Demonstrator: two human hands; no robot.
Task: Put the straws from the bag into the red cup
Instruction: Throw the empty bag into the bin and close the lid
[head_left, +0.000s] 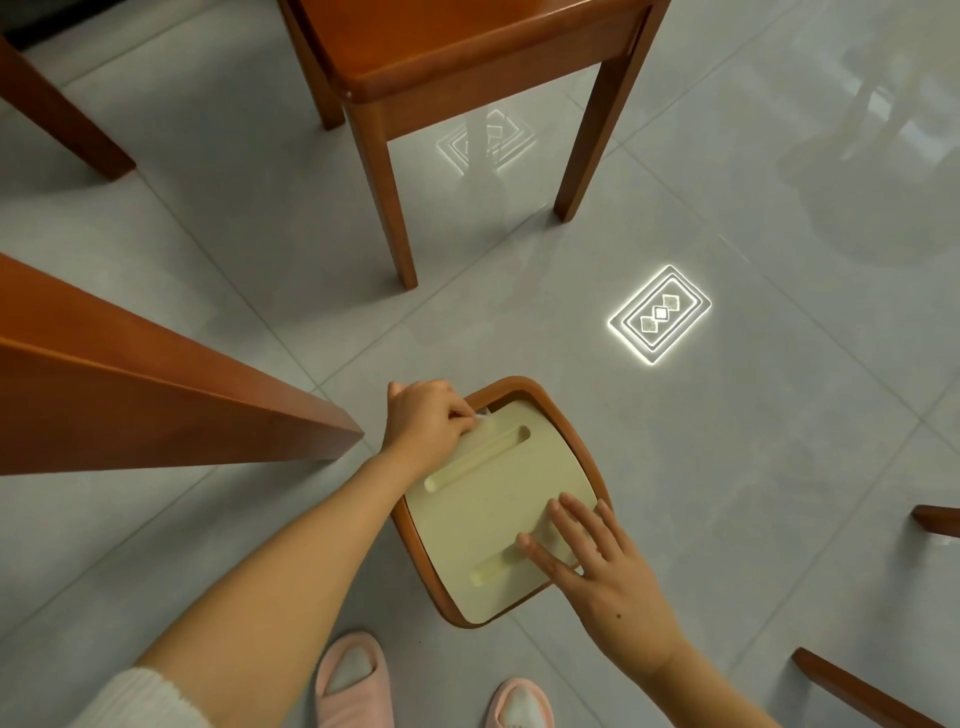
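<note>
Looking down, a person stands over a small bin (582, 457) on the grey floor (753, 467). The bin has a brown rim and a pale yellow lid (493, 519) with two long grooves. The left hand (423, 418) is at the lid's 11 o'clock corner. Its fingers (457, 415) are curled tight together, pinching a small white scrap (482, 414) at the lid's edge. I cannot tell what the scrap is. The right hand (605, 571) lies flat on the lid at 4 o'clock, fingers spread apart and holding nothing. No straws, bag or red cup show. Two pink slippers (353, 680) are at 6 o'clock. A wooden chair (467, 67) stands at 12 o'clock.
</note>
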